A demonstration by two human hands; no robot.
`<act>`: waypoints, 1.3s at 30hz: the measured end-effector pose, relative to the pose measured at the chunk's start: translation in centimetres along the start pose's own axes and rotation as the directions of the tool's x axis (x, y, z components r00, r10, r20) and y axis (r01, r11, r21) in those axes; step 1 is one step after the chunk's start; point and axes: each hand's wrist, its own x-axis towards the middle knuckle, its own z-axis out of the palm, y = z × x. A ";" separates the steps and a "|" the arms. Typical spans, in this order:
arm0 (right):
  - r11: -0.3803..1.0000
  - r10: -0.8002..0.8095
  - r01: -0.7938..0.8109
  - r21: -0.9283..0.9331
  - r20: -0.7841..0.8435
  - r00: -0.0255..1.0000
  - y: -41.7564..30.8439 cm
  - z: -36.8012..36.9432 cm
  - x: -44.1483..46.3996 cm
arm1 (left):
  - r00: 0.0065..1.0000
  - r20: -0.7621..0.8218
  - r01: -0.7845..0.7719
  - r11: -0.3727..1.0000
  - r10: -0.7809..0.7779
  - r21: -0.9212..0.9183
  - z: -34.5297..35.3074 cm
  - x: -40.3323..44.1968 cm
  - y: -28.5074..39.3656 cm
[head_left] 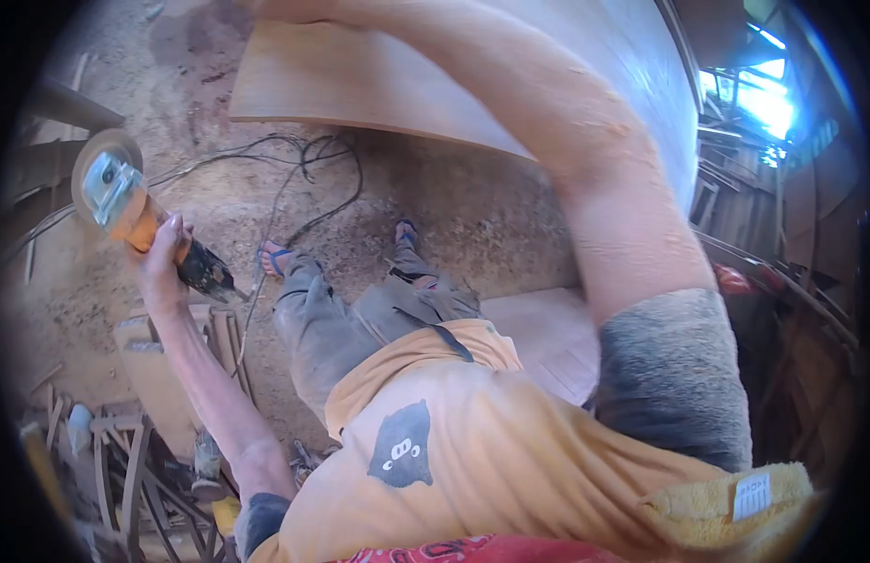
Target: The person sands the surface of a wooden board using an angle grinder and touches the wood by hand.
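Observation:
My left hand (pixel 161 251) is wrapped around an angle grinder (pixel 139 223) with an orange body, a black rear end and a round disc at its head. The grinder is held out to the left, above the floor, and a cord trails from its rear. My right arm reaches over a large wooden panel (pixel 308 80) at the top of the view. Only a sliver of my right hand (pixel 290 8) shows at the top edge, and its fingers are cut off.
Dark cables (pixel 308 155) lie looped on the dirt floor near my sandalled feet. Wooden frame pieces (pixel 121 460) are heaped at lower left. A pale board (pixel 548 328) lies behind my legs. Stacked timber (pixel 721 192) stands on the right.

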 end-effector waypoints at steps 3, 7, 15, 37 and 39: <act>0.931 0.339 -0.321 0.175 -0.080 0.938 -3.3 -0.1 -0.9 | 0.997 -0.059 0.039 0.995 -0.045 -0.090 1.6 -6.4 2.3; 0.825 0.185 -0.066 0.562 -0.158 0.970 -8.5 -8.8 -15.1 | 0.992 0.023 0.125 0.979 -0.123 -0.160 6.8 -14.5 4.8; 0.032 0.132 -0.614 0.789 0.606 0.785 -9.3 -19.1 -40.6 | 0.983 0.176 0.060 0.996 -0.047 -0.066 29.3 -25.0 3.4; -0.395 0.655 -0.553 0.733 0.648 0.390 0.7 -28.8 -59.4 | 0.738 0.604 0.209 0.952 -0.303 0.223 55.5 -31.8 -7.1; -0.328 0.580 -0.591 0.737 0.651 0.490 -0.5 -25.9 -56.0 | 0.771 0.567 0.218 0.956 -0.291 0.195 51.1 -28.6 -5.4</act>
